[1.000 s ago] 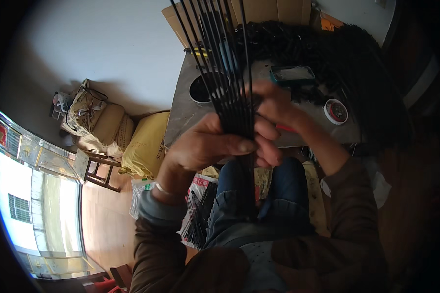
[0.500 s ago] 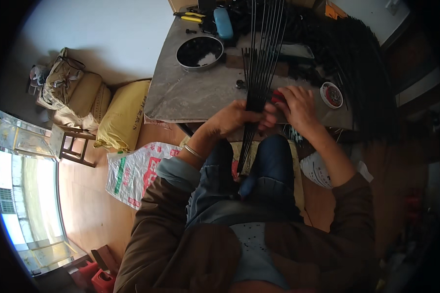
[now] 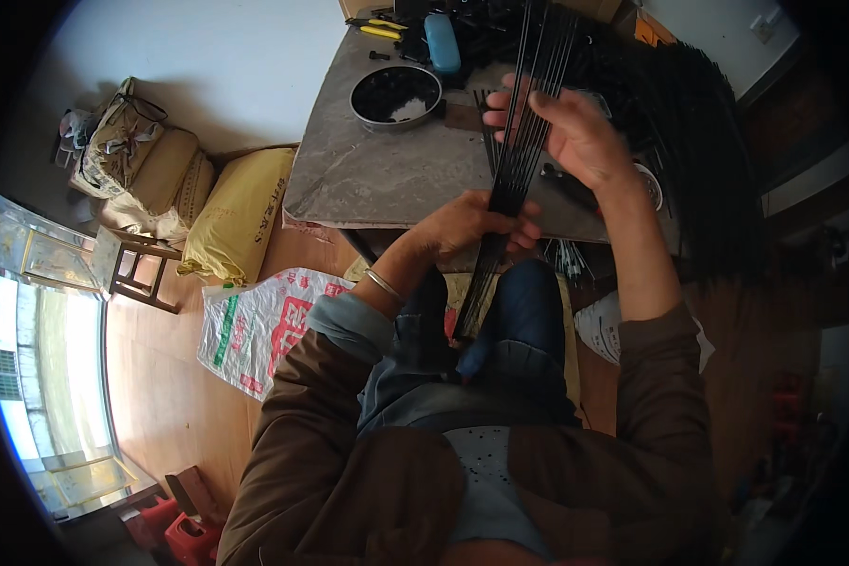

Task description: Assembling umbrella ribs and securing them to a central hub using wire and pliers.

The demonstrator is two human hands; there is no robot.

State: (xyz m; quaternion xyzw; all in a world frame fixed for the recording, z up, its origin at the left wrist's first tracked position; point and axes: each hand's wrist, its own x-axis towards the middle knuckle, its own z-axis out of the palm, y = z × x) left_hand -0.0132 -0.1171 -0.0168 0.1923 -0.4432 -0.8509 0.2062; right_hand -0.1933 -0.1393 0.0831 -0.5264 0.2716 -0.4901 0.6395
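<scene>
A bundle of long, thin black rods (image 3: 510,179) slants from between my knees up over the table. My left hand (image 3: 472,224) is closed around its lower middle, with the thumb across the front. Higher up, my right hand (image 3: 580,132) has the same rods between its thumb, in front, and its fingers, which reach out behind them to the left. The rods fan apart slightly near the top. A few shorter rod ends stand out at the bundle's left side.
On the grey table (image 3: 335,179) are a metal bowl (image 3: 396,97) with black pieces and something white, yellow-handled pliers (image 3: 379,28) and a blue case (image 3: 441,43). A large heap of black rods (image 3: 698,141) covers the right side. Yellow sacks (image 3: 239,217) stand at the left.
My right hand has left the red thing beside the bundle and moved up onto the rods. The upper rods have swung a little to the right. My left hand keeps its hold.
</scene>
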